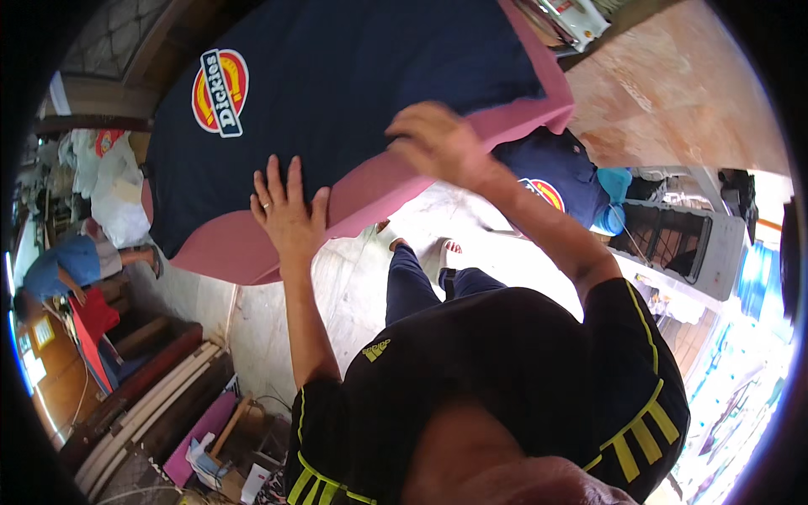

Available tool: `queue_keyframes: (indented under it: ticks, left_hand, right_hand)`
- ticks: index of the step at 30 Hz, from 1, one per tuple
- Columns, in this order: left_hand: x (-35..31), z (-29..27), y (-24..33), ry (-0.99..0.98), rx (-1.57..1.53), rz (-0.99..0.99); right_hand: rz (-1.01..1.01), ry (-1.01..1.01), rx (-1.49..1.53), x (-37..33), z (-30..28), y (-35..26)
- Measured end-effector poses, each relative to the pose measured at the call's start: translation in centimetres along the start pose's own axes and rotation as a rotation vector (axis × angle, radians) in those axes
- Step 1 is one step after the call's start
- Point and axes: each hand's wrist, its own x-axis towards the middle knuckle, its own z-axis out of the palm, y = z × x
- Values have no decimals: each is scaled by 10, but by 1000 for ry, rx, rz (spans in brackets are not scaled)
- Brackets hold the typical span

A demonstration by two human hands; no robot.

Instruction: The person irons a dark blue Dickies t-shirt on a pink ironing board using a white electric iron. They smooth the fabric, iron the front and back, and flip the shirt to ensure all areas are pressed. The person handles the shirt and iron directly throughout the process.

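A navy shirt (337, 76) with a round red, yellow and white logo lies spread over a board or table under a pink cloth (370, 194). My left hand (289, 210) rests on its near edge, fingers spread flat where navy fabric meets pink; a ring shows on one finger. Over the near right part of the shirt is my right hand (439, 145), blurred by motion, its fingers stretched out and apart. I cannot tell whether it touches the fabric. Nothing shows in either hand.
Right of the table, another navy garment (555, 172) with a similar logo hangs or lies lower down, by blue containers (613, 206) and a white-framed rack (715, 252). At left are white plastic bags (114, 185) and a person in blue (67, 261). Long pale poles (160, 396) lie lower left.
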Motion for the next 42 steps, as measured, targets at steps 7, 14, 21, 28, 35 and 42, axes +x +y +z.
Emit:
queue_keyframes:
  ticks: [7, 14, 21, 28, 35, 42]
  left_hand:
    - [-22, -3, -14, 171, -499, 34]
    - [-24, 1, -28, 245, -384, 116]
    - [-23, 4, -33, 218, -383, 128]
    - [-17, -6, -35, 152, -344, 169]
    - [9, -27, -38, -136, -369, 206]
    - [125, -20, -28, -67, -438, 179]
  right_hand:
    - [593, 382, -506, -101, -104, 83]
    - [721, 378, -431, -98, -102, 92]
    - [753, 629, 212, -94, -119, 104]
    - [936, 525, 652, -95, -134, 100]
    - [934, 345, -7, -119, -136, 122]
    - [808, 43, -244, -92, -150, 114]
